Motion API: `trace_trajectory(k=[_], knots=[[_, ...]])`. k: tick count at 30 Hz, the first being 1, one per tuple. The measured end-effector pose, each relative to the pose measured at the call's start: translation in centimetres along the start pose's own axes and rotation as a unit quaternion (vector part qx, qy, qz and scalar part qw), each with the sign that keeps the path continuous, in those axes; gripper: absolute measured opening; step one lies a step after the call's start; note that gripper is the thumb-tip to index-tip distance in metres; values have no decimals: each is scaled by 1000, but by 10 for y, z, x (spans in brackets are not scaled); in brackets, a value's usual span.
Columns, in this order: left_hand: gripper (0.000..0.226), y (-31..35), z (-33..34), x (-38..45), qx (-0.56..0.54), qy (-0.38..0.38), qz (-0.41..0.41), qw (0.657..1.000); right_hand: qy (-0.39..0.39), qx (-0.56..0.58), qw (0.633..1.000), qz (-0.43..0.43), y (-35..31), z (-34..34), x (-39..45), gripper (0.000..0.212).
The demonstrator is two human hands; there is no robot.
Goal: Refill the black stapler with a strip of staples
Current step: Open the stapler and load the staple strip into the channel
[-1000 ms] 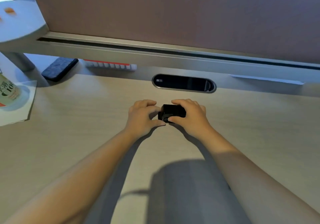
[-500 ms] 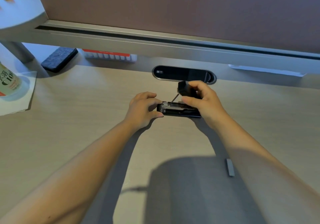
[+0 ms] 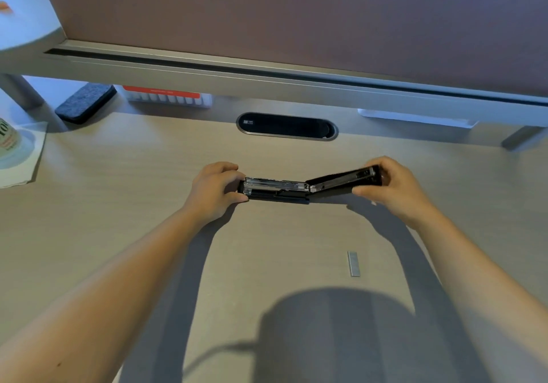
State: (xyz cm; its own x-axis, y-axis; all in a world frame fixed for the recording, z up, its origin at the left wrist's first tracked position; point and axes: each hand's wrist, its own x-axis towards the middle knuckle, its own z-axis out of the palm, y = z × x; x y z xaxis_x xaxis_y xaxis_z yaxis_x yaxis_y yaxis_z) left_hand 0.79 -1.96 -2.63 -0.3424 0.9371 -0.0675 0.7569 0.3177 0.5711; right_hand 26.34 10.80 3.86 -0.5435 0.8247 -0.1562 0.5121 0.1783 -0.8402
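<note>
Left hand (image 3: 215,191) pinches base of black hinged metal-channelled stapler (image 3: 308,185) | right hand (image 3: 394,185) grips opened lid | risk: our sprung lid snaps shut | small grey staple strip (image 3: 353,263) lies apart, could break

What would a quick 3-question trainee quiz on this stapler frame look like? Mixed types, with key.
1. True or false: the black stapler is swung open, its top cover folded out to the right.
2. Multiple choice: where is the strip of staples? A) in the magazine B) loose on the desk, near the right forearm C) pinched in the left hand
3. Short answer: which hand holds the cover's end?

Key
1. True
2. B
3. The right hand; the left hand steadies the base end.
</note>
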Motion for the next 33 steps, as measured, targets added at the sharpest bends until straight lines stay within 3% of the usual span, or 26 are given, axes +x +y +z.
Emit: trace_trajectory(k=[3, 7, 15, 21, 25, 30, 33], knots=[[36, 5, 4, -14, -16, -4, 3, 1000, -2, -70, 998, 2, 11, -2, -10, 28], [36, 11, 12, -32, -25, -9, 5, 1000, 30, -82, 996, -2, 19, -1, -25, 30], [38, 16, 33, -52, -7, 32, 45, 998, 140, 59, 988, 11, 47, 17, -59, 54], [33, 22, 41, -59, 19, 57, 70, 996, 209, 180, 961, 5, 67, 38, -72, 53], [33, 27, 45, -67, -3, 64, 71, 995, 251, 88, 964, -16, 70, 59, -94, 59], [37, 30, 46, -73, 5, 70, 57, 996, 243, -148, 958, -44, 70, 83, -105, 44], [37, 32, 47, -78, 19, 77, 58, 995, 243, -193, 949, -57, 68, 89, -105, 29]])
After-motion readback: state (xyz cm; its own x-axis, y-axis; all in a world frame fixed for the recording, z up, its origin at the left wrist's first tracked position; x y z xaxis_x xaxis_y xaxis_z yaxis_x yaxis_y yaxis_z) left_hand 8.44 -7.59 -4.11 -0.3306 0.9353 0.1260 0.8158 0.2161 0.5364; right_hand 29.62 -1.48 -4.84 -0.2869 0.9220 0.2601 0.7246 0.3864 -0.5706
